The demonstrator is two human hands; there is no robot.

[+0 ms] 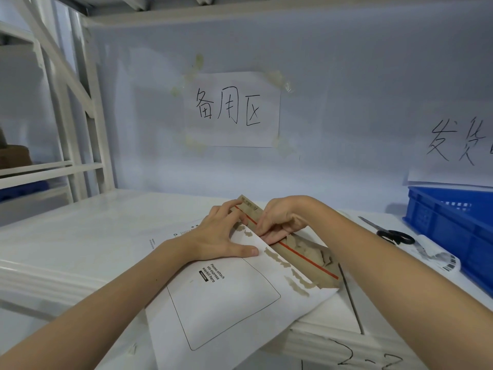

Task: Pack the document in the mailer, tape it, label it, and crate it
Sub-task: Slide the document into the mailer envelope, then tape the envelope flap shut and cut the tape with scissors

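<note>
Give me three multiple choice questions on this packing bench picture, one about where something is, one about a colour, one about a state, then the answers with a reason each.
1. Where do the scissors lie?
A. inside the crate
B. on the bench between the mailer and the crate
C. on the mailer

2. What colour is the crate?
A. blue
B. green
C. grey

3. How is the mailer flap?
A. taped shut
B. cut off
C. not sealed yet, with both hands on it

Answers: 1 B, they rest on the white bench left of the crate. 2 A, its walls are blue. 3 C, the left hand presses the mailer and the right hand works the red-striped flap.
</note>
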